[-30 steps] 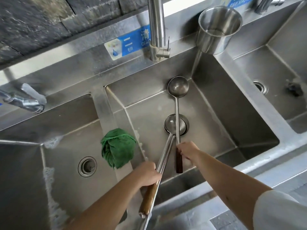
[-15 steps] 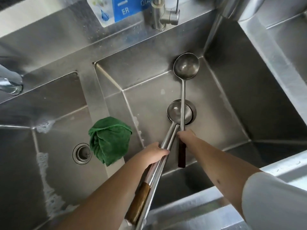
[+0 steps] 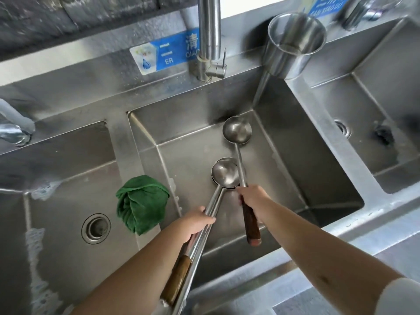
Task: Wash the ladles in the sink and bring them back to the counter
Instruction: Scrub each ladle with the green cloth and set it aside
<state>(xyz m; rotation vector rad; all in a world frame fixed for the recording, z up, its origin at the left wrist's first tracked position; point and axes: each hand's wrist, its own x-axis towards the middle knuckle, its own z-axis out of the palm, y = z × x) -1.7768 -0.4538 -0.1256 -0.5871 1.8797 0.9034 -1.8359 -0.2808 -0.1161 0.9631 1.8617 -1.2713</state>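
Stood over the middle sink (image 3: 306, 155) with both hands full. Gripped, in the left hand (image 3: 195, 223), fingers curled tight, what looked like two shafts bundled together, one ending in a brown wooden handle and one in bare steel running off the bottom edge. Rested the near ladle (image 3: 225, 173) bowl-up right over the drain. Could not tell whether a second bowl lay nested beneath it. Pinched, in the right hand (image 3: 252, 198), the far ladle (image 3: 237, 131) where steel met its dark wooden grip, with the bowl down near the back wall. Crossed the far shaft just beside the near bowl, touching or close to it. Saw no water running from the tap (image 3: 209, 30).

Judged washing as not yet begun. Risks from here:

- Slipping once wet: smooth steel, held in a one-handed bundle, likely to slide apart or twist out.
- Clattering and splashing if either bowl dropped onto the sink floor.
- Pooling water, with the near bowl sitting on the drain.
- Needing a free hand for the tap or the cloth (image 3: 142, 203) on the divider; letting go carelessly could tip a ladle out over the front rim, given how far the handles overhung.
- Knocking the cup (image 3: 295, 44) on the back ledge when lifting the far ladle.
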